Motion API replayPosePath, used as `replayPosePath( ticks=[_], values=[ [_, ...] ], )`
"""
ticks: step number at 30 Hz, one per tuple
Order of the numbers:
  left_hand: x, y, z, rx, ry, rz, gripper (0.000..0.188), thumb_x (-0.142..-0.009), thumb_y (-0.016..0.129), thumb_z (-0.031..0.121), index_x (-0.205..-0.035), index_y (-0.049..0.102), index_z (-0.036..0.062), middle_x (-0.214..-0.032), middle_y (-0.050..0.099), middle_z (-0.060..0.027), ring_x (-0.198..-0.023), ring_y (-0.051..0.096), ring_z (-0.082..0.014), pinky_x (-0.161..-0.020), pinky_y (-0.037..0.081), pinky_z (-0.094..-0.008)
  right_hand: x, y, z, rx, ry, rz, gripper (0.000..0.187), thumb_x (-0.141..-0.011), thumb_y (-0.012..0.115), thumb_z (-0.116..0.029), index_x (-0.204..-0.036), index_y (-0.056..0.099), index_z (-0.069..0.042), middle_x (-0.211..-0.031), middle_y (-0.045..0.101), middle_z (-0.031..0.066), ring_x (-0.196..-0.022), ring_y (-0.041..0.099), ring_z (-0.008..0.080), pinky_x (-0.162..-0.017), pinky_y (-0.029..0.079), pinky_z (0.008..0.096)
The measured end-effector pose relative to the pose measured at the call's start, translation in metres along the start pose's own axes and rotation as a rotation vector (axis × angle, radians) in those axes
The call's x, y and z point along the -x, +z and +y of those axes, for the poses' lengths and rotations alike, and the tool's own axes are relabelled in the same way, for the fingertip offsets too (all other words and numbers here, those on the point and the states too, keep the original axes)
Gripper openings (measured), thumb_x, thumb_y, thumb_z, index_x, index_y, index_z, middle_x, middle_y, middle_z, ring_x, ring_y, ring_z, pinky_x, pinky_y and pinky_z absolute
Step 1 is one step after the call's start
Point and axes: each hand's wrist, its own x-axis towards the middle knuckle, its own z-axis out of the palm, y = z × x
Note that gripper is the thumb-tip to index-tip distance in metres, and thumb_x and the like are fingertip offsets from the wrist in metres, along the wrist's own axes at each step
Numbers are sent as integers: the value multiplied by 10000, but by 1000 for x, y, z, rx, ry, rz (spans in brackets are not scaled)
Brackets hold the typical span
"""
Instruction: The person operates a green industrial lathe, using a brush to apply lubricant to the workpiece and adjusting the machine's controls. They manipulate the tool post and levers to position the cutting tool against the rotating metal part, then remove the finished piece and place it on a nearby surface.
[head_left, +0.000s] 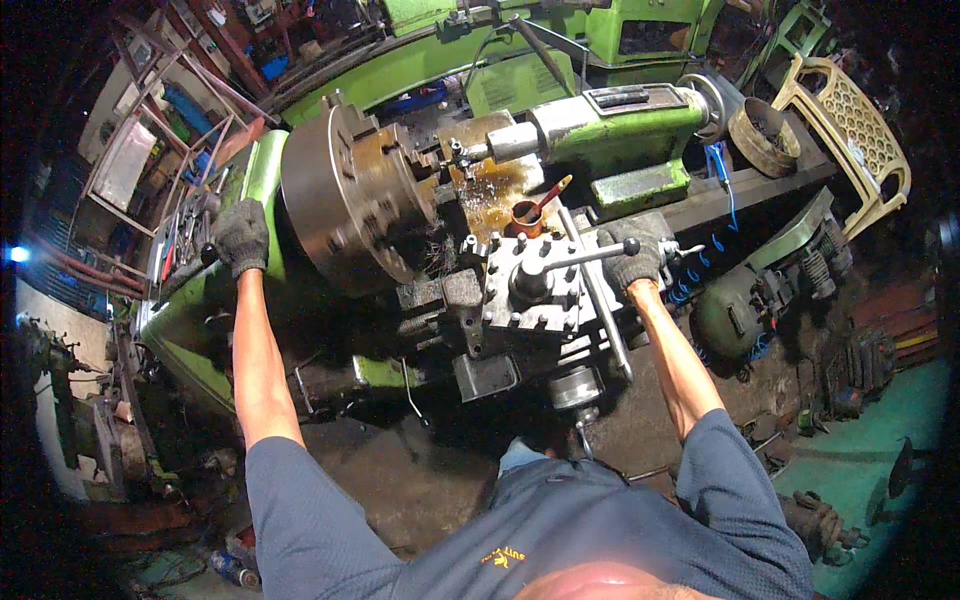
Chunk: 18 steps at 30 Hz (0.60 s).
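My left hand (240, 238), in a dark grey glove, is at the green lathe headstock (262, 165). It is closed over a lever whose black knob (208, 253) sticks out beside the palm; the shaft is hidden. My right hand (634, 262), gloved too, curls at the slide behind the tool post's clamping lever (585, 256), and what its fingers hold is hidden. The big chuck (345, 195) between my hands looks smeared by rotation. A square tool post (510, 295) with several bolts sits right of it, a long metal bar (606, 325) leaning across its side.
A brush (555, 190) stands in a small reddish cup (526, 217) behind the tool post. The green tailstock (625, 125) is farther right, near a round tin (762, 135) and a beige plastic chair (850, 130). Loose tools (180, 235) lie on the headstock's left. A blue coiled hose (728, 190) hangs down.
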Motion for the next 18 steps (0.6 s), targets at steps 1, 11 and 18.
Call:
replayPosePath(
  ticks=[1, 11, 18],
  values=[
    [0, 1, -3, 1, 7, -3, 338, -950, 551, 333, -739, 658, 92, -761, 660, -157, -729, 655, -368, -646, 495, -489, 0, 4, 2, -18, 6, -7, 169, -865, 601, -252, -881, 732, -146, -916, 706, 114, -957, 652, 335, -880, 504, 440],
    [1, 4, 0, 12, -18, -4, 346, -956, 550, 366, -769, 663, 98, -795, 669, -154, -722, 655, -358, -649, 499, -484, -5, -4, 0, 73, -6, -94, 230, -890, 571, -293, -936, 750, -157, -959, 717, 120, -996, 658, 340, -891, 506, 448],
    [3, 12, -8, -8, -21, -34, 366, -982, 513, 381, -819, 676, 96, -822, 682, -151, -729, 666, -357, -653, 508, -485, -3, -4, -1, 69, 11, -72, 203, -876, 586, -266, -887, 750, -147, -935, 719, 130, -966, 663, 352, -872, 512, 457]
  ],
)
